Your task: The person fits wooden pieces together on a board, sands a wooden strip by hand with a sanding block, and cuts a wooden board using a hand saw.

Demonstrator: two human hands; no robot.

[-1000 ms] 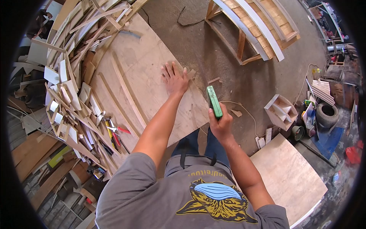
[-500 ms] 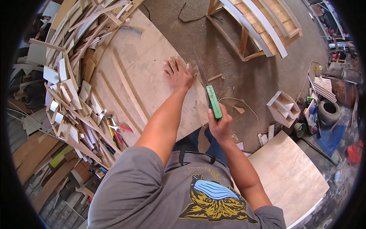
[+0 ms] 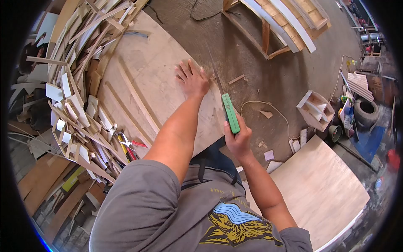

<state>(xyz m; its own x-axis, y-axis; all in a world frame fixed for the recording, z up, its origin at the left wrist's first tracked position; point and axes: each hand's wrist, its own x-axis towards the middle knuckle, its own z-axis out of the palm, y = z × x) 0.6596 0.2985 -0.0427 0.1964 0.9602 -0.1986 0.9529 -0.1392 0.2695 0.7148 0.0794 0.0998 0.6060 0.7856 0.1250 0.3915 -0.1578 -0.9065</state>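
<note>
My left hand (image 3: 193, 80) presses flat near the right edge of a plywood sheet (image 3: 163, 54), fingers spread. In my right hand (image 3: 239, 140) is a hand saw (image 3: 230, 113), gripped by its green handle. The saw's thin blade points away from me along the sheet's right edge, beside my left hand. Its far end is blurred, and I cannot tell how deep the teeth sit in the wood. Two narrow wood strips (image 3: 136, 94) lie on the sheet left of my forearm.
A heap of wood offcuts (image 3: 79, 96) borders the sheet on the left, with red-handled pliers (image 3: 138, 144) at its near end. A curved wooden frame (image 3: 268, 29) stands on the floor ahead. To the right are a small wooden box (image 3: 315, 110), a tyre (image 3: 366, 112) and another plywood panel (image 3: 310, 189).
My right hand and the saw have moved slightly back toward me and to the left. My left hand keeps its place on the sheet; the whole view has shifted a little.
</note>
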